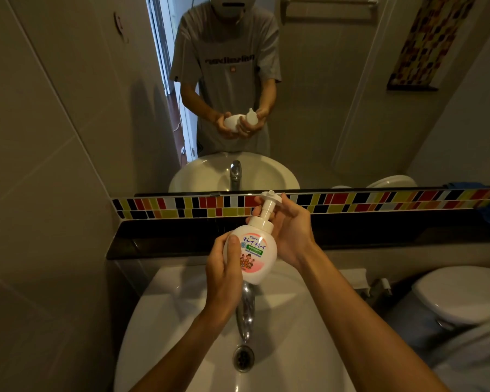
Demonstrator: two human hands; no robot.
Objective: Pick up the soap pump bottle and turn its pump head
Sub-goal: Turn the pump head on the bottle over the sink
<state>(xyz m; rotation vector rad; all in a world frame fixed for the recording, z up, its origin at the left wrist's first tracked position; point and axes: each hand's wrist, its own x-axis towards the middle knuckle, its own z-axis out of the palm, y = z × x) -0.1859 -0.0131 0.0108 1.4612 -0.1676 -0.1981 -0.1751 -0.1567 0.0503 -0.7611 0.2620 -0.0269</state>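
I hold a white soap pump bottle (253, 254) with a pink printed label in the air over the sink, tilted slightly right. My left hand (224, 267) wraps its round body from the left, thumb lying along the front. My right hand (287, 230) is curled around the white pump head (269, 198) and neck from the right, fingertips on the head. The nozzle points up and away from me.
Below is a white basin (181, 306) with a chrome tap (245, 312) and a drain (243, 357). A dark ledge (159, 241) and a strip of coloured tiles (181, 206) run under the mirror (337, 108). A toilet (458, 292) stands at the right.
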